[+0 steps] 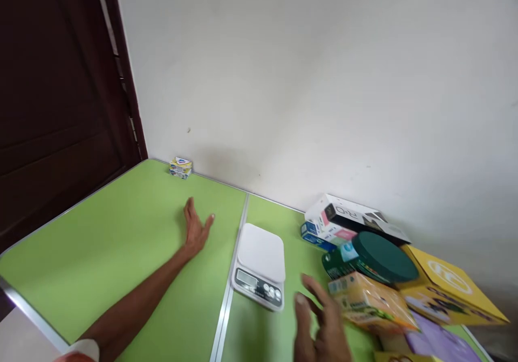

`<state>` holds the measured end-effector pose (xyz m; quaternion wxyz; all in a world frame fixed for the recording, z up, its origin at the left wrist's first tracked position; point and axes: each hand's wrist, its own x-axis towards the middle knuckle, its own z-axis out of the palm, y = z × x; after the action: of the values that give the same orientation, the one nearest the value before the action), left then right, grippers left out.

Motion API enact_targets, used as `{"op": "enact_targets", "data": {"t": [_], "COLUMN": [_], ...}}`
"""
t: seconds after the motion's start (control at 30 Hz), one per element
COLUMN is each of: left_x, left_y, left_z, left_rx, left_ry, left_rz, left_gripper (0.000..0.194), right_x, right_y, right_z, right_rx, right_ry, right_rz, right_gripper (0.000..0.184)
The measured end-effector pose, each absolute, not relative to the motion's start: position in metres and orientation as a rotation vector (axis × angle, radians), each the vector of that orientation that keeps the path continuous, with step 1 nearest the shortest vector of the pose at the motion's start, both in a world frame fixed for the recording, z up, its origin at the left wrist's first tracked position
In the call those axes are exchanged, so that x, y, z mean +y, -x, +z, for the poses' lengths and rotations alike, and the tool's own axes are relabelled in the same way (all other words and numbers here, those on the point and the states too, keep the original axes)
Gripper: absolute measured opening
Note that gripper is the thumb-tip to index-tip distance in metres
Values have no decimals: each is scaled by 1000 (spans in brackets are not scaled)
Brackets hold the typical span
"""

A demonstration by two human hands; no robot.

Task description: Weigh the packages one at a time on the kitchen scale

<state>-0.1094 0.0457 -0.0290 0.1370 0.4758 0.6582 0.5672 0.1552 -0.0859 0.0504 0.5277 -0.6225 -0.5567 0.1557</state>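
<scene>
Where open table [121, 227] surrounds left hand [197, 232], edges [34, 316] apart, scale [261, 254] nearby

Open room left, crowding right.
Around the left hand [196, 233], the green table [121, 238] lies open up to the small stacked boxes [181, 168]; the white scale [261, 254] (low and flat) and piled packages [370, 301] flank the right hand [324, 327].

1. On the left arm, a sleeve [83, 349] is worn, finished with a smooth white band [89, 347].
2. Beside the band, reddish-orange cloth [72, 357] is partly shown, cut off by the lower edge.
3. The slender left forearm [149, 292] is left bare.
4. The left hand [196, 233] and blurred right hand [324, 327] are ungloved.
</scene>
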Motion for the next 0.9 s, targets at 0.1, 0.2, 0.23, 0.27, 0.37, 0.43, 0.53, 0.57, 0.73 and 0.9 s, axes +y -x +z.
{"op": "enact_targets", "data": {"t": [0.1,0.2,0.23,0.27,0.37,0.43,0.53,0.57,0.73,0.9], "left_x": [99,142,154,164,190,203,217,221,232,234], "left_y": [168,208,217,225,242,249,256,257,260,262], "left_z": [-33,-32,-32,-31,-29,-29,-28,-28,-29,-28], "left_rx": [2101,2179,2192,2200,2228,2254,2301,2317,2376,2437], "left_ry": [-1105,-1020,-1015,-1018,-1028,-1034,-1039,-1035,-1031,-1047], "left_rz": [1705,1734,1732,1726,1708,1707,1719,1720,1660,1544], "left_gripper": [102,118,124,128,136,136,133,131,123,105], "right_x": [-42,5,21,37,84,113,150,160,194,214], "right_y": [-70,14,40,62,114,135,152,155,165,171], "right_z": [54,30,18,5,-30,-44,-53,-54,-55,-52], "right_rx": [-1470,-1564,-1568,-1562,-1576,-1598,-1626,-1632,-1683,-1734], "right_ry": [1336,1164,1127,1132,1204,1215,1211,1210,1158,1064], "right_rz": [830,1184,1238,1244,1090,1014,1013,1015,1038,1104], "right_gripper": [59,74,80,86,96,96,94,94,92,95]}}
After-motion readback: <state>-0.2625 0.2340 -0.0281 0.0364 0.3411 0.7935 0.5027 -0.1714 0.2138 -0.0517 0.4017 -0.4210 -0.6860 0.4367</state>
